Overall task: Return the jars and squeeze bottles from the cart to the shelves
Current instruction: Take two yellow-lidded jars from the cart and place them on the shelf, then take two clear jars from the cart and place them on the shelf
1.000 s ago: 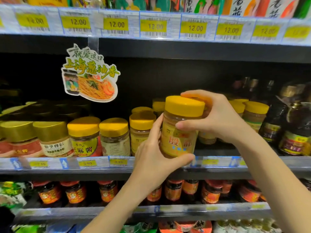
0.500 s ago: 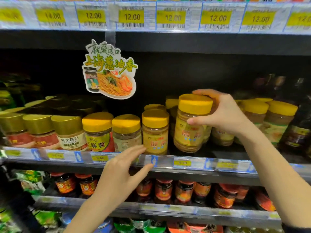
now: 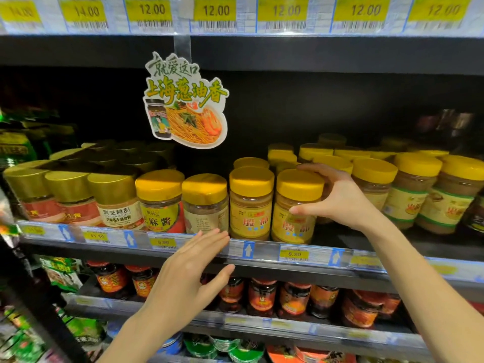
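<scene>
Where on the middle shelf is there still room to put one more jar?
Free: the dark strip of shelf floor just right of the yellow-lid jar that the right hand is touching, before the green-banded jars. Also behind the pale-label jar, under the hanging noodle sign. Crowded: the front row leftward, lids side by side.

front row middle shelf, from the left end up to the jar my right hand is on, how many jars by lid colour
gold-lid jars: 3
yellow-lid jars: 4
total: 7
</scene>
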`<state>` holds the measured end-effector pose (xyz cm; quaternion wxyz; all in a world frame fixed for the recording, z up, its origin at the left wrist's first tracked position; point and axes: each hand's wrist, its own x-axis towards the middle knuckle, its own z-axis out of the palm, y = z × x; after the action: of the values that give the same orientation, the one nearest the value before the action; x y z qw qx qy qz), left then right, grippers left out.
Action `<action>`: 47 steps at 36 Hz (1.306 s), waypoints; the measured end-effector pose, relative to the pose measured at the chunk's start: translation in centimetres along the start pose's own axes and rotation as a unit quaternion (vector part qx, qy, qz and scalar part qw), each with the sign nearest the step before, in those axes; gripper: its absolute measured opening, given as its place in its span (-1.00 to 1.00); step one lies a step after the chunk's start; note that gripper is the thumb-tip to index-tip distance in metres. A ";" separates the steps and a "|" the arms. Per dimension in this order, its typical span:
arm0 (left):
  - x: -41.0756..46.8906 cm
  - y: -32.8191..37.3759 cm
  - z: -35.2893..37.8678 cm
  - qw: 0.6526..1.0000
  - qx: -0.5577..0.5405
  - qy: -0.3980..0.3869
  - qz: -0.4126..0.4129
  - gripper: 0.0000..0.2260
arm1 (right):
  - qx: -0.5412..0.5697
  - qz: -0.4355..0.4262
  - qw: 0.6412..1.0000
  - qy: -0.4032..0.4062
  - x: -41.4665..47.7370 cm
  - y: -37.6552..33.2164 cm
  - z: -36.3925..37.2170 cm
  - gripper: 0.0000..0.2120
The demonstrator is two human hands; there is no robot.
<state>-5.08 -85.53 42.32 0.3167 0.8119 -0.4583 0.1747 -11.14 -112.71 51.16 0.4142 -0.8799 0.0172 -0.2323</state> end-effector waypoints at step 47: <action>-25.1 -4.7 -24.6 0.912 0.248 -0.161 -0.284 -0.45 | -0.191 -0.182 0.911 -0.316 -10.0 -15.7 26.6 -0.47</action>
<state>-13.93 -51.28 44.37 0.0632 0.9773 -0.1950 0.0525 -11.35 -81.00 44.14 0.1729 -0.9574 -0.2311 -0.0055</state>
